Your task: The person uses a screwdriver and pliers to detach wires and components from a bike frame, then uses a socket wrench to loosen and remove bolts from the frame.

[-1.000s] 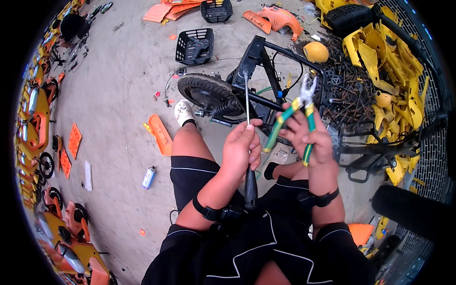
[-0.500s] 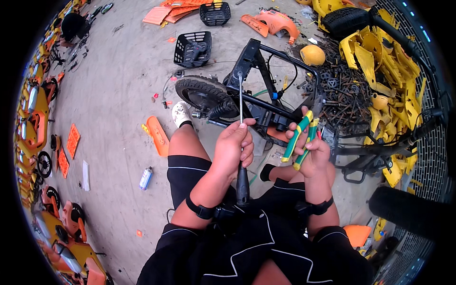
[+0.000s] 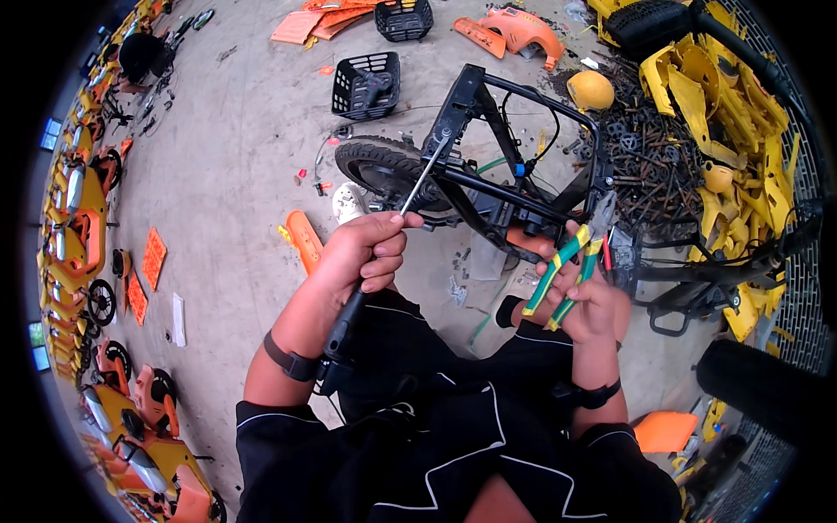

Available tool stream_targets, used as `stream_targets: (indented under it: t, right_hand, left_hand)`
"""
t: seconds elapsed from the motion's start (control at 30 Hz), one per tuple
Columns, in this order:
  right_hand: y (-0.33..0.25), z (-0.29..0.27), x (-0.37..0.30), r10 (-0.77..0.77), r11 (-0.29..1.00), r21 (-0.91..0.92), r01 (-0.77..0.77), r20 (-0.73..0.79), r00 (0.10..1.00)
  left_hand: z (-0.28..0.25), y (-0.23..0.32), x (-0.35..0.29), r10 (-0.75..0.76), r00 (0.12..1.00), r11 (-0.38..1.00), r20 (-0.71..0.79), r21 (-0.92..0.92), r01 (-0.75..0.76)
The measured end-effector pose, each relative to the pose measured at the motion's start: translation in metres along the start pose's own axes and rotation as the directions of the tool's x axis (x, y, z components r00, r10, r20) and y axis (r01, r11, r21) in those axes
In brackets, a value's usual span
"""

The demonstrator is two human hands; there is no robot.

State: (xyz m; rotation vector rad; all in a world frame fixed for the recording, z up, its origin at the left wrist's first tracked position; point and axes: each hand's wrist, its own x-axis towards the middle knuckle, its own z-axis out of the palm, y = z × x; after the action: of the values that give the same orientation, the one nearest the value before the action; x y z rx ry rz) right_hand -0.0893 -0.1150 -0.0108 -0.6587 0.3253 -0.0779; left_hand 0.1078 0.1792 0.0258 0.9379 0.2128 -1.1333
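Note:
My left hand (image 3: 370, 251) is closed round a long-shafted screwdriver (image 3: 424, 185). Its black handle sticks out below my fist, toward my lap. The shaft slants up to the right, and its far end meets a round fastener on the black vehicle frame (image 3: 458, 113); whether it is seated there I cannot tell. In my right hand (image 3: 595, 301) are pliers (image 3: 542, 292) with green and yellow handles, jaws pointing up beside the frame's right side. The handles stand apart. A small red piece (image 3: 608, 250) shows beside the pliers.
A treaded wheel (image 3: 384, 170) is on the frame's left. Black baskets (image 3: 366, 83) and orange panels (image 3: 514, 35) lie beyond. At right are a heap of dark metal parts (image 3: 649, 161) and yellow panels (image 3: 758, 148). Orange-yellow vehicles (image 3: 78, 253) line the left.
My left hand has moved left, swinging the screwdriver's handle left while its far end stays at the frame's fastener. The right hand still holds the pliers. The scene has shifted slightly right.

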Motion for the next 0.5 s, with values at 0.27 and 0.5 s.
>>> stream_targets:
  t: [0.27, 0.5]
  right_hand:
    - [-0.002, 0.013, 0.014, 0.061, 0.997, -0.056, -0.056, 0.086, 0.994]
    - [0.01, 0.04, 0.043, 0.016, 0.949, -0.315, 0.002, 0.052, 0.999]
  left_hand:
    - [-0.016, -0.005, 0.005, -0.018, 1.0, 1.0, 0.023, 0.018, 0.018]
    - [-0.005, -0.006, 0.002, 0.016, 0.999, 1.0, -0.031, -0.002, -0.016]
